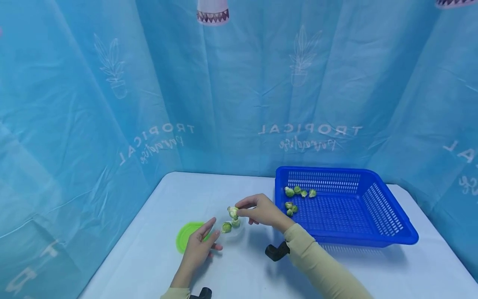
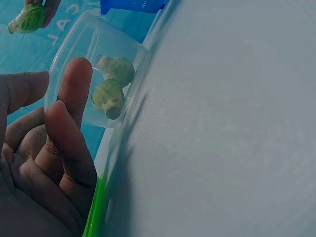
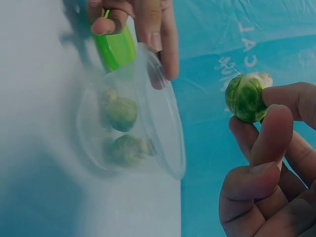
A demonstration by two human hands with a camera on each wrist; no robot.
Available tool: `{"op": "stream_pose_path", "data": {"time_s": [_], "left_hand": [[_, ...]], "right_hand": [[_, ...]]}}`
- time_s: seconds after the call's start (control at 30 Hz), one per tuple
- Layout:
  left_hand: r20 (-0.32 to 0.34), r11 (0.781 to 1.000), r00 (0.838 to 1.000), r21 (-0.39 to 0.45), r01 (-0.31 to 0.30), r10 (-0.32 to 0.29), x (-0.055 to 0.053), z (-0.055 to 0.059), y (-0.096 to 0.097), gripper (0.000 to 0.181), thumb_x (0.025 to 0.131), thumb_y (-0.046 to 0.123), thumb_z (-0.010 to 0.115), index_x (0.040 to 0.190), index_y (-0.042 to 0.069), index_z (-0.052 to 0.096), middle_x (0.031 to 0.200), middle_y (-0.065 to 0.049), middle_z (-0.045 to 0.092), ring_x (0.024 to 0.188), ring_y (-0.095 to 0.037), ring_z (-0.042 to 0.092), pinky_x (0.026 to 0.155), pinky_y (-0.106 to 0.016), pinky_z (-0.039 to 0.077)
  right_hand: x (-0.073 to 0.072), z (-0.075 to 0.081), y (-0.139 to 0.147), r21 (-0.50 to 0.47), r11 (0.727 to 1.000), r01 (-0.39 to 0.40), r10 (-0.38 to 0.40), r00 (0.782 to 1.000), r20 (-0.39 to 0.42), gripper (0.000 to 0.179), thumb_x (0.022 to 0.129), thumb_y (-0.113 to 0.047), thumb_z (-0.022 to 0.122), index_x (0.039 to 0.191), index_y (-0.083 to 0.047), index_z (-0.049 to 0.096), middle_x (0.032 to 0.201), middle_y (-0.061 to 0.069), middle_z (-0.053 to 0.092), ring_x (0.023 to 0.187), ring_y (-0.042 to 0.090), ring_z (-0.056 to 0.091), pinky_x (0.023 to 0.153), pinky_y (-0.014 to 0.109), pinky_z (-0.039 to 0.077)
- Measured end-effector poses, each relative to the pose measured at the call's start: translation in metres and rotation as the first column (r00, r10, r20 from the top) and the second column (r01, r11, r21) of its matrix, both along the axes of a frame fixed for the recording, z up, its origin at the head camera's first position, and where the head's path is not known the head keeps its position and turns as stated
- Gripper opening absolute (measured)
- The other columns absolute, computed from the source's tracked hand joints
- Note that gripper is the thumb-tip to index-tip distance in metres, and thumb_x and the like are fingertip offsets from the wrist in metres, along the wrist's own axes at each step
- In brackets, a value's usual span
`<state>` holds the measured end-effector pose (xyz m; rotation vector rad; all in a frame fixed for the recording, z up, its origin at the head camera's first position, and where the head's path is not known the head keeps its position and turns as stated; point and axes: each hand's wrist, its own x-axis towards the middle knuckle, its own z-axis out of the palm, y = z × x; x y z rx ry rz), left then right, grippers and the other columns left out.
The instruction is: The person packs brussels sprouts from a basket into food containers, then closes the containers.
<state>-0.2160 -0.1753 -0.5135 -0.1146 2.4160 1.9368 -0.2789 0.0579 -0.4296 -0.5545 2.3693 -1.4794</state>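
Observation:
My right hand (image 1: 263,211) pinches a Brussels sprout (image 3: 248,97) between thumb and fingertips, holding it above a clear plastic container (image 3: 168,133). Inside the container, two Brussels sprouts (image 2: 109,96) rest near each other, seen through its see-through wall. At the container's left side is my left hand (image 1: 199,247), its fingers loosely extended with the fingertips at the rim. Whether they press on the rim is hard to tell. Just behind the left hand lies a bright green round lid (image 1: 184,237), partly covered by the fingers.
A blue perforated plastic basket (image 1: 336,240) stands on the right of the white-covered table (image 1: 164,207), with several Brussels sprouts (image 1: 297,189) along its left side. A blue printed curtain (image 1: 239,104) hangs behind and at both sides.

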Motion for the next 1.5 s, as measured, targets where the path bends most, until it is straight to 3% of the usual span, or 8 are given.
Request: {"op": "stream_pose_path", "data": {"time_s": [0.23, 0.4, 0.6, 0.73, 1.07, 1.33, 1.5], "left_hand": [[0.014, 1.0, 1.0, 0.019, 0.017, -0.017, 0.009, 0.021, 0.004, 0.061, 0.088, 0.036, 0.066, 0.141, 0.016, 0.044, 0.148, -0.009, 0.041, 0.073, -0.026, 0.071, 0.05, -0.033, 0.054], [-0.006, 1.0, 1.0, 0.015, 0.019, -0.019, 0.013, 0.028, 0.007, 0.062, 0.087, 0.037, 0.066, 0.141, 0.016, 0.044, 0.148, -0.012, 0.041, 0.072, -0.024, 0.071, 0.05, -0.032, 0.054], [-0.007, 1.0, 1.0, 0.009, 0.028, -0.028, 0.014, 0.028, 0.007, 0.061, 0.088, 0.035, 0.065, 0.141, 0.015, 0.044, 0.147, -0.014, 0.041, 0.074, -0.029, 0.071, 0.051, -0.033, 0.054], [-0.002, 1.0, 1.0, -0.002, 0.028, -0.028, 0.015, 0.028, 0.007, 0.06, 0.089, 0.034, 0.065, 0.141, 0.014, 0.043, 0.147, -0.014, 0.042, 0.076, -0.031, 0.071, 0.052, -0.033, 0.055], [0.0, 0.999, 0.999, 0.002, 0.036, -0.036, 0.015, 0.027, 0.005, 0.061, 0.089, 0.034, 0.064, 0.142, 0.014, 0.042, 0.146, -0.014, 0.043, 0.076, -0.032, 0.071, 0.051, -0.032, 0.054], [-0.007, 1.0, 1.0, 0.017, 0.011, -0.011, 0.002, 0.0, 0.0, 0.058, 0.088, 0.036, 0.065, 0.141, 0.022, 0.044, 0.148, -0.007, 0.041, 0.073, -0.027, 0.071, 0.048, -0.03, 0.052], [-0.019, 1.0, 1.0, 0.025, 0.0, 0.0, 0.002, -0.001, 0.001, 0.052, 0.09, 0.03, 0.064, 0.139, 0.023, 0.047, 0.147, -0.007, 0.043, 0.07, -0.025, 0.071, 0.046, -0.03, 0.051]], "right_hand": [[0.002, -0.012, -0.007, -0.013, 1.0, 0.017, -0.017, 1.0, 0.012, 0.019, 0.083, -0.041, 0.07, 0.099, -0.032, 0.071, 0.098, -0.007, 0.071, 0.068, 0.036, 0.065, 0.057, 0.037, 0.054], [0.005, -0.021, -0.013, 0.001, 0.999, 0.047, -0.047, 0.999, 0.019, 0.018, 0.083, -0.04, 0.07, 0.099, -0.032, 0.072, 0.099, -0.007, 0.071, 0.064, 0.028, 0.065, 0.061, 0.042, 0.055], [0.009, -0.038, -0.017, -0.011, 0.998, 0.058, -0.059, 0.998, -0.029, 0.019, 0.084, -0.035, 0.07, 0.1, -0.026, 0.072, 0.102, -0.003, 0.071, 0.059, 0.018, 0.063, 0.065, 0.044, 0.057], [0.009, -0.046, -0.017, -0.011, 0.998, 0.059, -0.059, 0.998, -0.02, 0.019, 0.083, -0.034, 0.07, 0.1, -0.025, 0.072, 0.101, -0.003, 0.071, 0.058, 0.017, 0.062, 0.064, 0.041, 0.057], [0.012, -0.049, -0.018, -0.002, 0.997, 0.075, -0.075, 0.997, -0.032, 0.02, 0.084, -0.03, 0.07, 0.102, -0.021, 0.072, 0.103, 0.0, 0.071, 0.059, 0.019, 0.062, 0.061, 0.041, 0.057], [0.012, -0.05, -0.018, 0.007, 0.996, 0.088, -0.087, 0.994, -0.07, 0.019, 0.084, -0.028, 0.07, 0.102, -0.021, 0.072, 0.109, 0.002, 0.07, 0.057, 0.017, 0.062, 0.057, 0.033, 0.055], [0.011, -0.052, -0.017, 0.021, 0.997, 0.079, -0.077, 0.994, -0.075, 0.021, 0.085, -0.024, 0.069, 0.105, -0.018, 0.072, 0.11, 0.003, 0.07, 0.057, 0.017, 0.063, 0.058, 0.031, 0.053]]}}
